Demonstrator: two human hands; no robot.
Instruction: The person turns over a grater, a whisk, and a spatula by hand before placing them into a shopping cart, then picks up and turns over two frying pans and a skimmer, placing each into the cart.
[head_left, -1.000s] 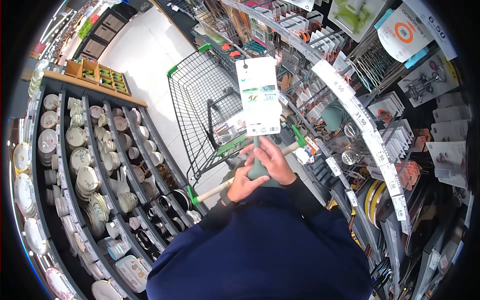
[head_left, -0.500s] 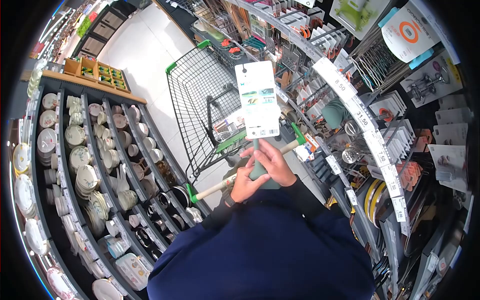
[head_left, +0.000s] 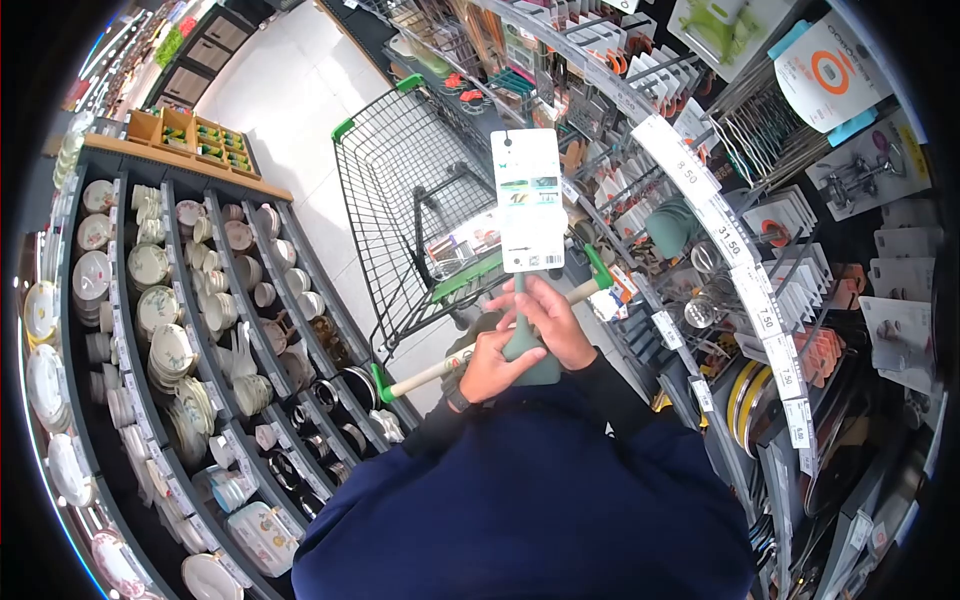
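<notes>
Between my hands is a grey-green spatula (head_left: 522, 345) attached to a white printed card (head_left: 530, 200), which points away from me. The card shows small pictures, text and a barcode at its lower edge. My left hand (head_left: 494, 362) is closed around the spatula's wide part, its thumb lying across it. From the other side my right hand (head_left: 552, 322) grips the slim handle just below the card, its fingers crossing over. Part of the spatula is hidden by my hands. Beyond them, the cart handle (head_left: 430, 374) passes behind my wrists.
A wire shopping cart (head_left: 385, 150) with a leaflet inside stands in the aisle before me. Shelves of plates and bowls (head_left: 172, 355) line the left. On the right, a rack of hanging kitchen tools has a price strip (head_left: 730, 240) along its edge.
My hands, the spatula and its card have shifted slightly to the right in view. The grip looks the same.
</notes>
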